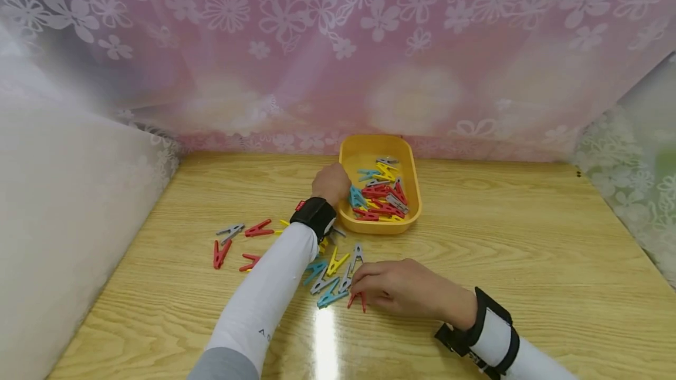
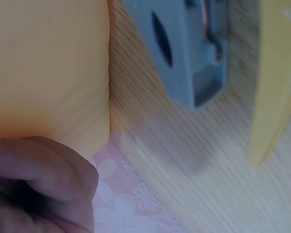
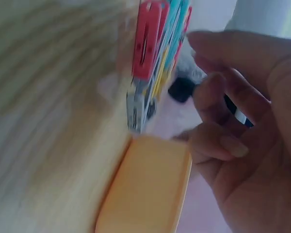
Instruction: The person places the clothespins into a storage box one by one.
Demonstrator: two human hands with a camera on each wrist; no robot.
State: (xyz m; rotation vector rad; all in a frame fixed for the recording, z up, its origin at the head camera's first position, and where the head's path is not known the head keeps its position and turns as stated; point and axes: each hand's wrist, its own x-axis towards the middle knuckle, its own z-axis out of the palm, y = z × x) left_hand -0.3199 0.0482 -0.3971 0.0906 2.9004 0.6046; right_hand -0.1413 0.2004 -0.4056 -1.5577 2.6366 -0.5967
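My left hand (image 1: 331,184) is at the left side of a yellow plastic basket (image 1: 380,227). In the left wrist view its fingers (image 2: 48,167) look curled beside the basket wall, but their tips are hidden, so any hold is unclear. A blue clothespin (image 1: 357,197) lies inside the basket close to this hand. Over the table, my right hand (image 1: 409,289) hovers at a red clothespin (image 1: 363,302), partly covered by the fingers. The right wrist view shows these fingers loosely bent, with nothing between them. Grey clothespins (image 1: 345,284) lie beside the fingertips.
Red, yellow, grey and blue clothespins fill part of the basket. More lie loose on the wooden table (image 1: 502,221), including a red one (image 1: 222,254) and a grey one (image 1: 230,231) at the left. A pink flowered cloth (image 1: 317,75) hangs behind the table.
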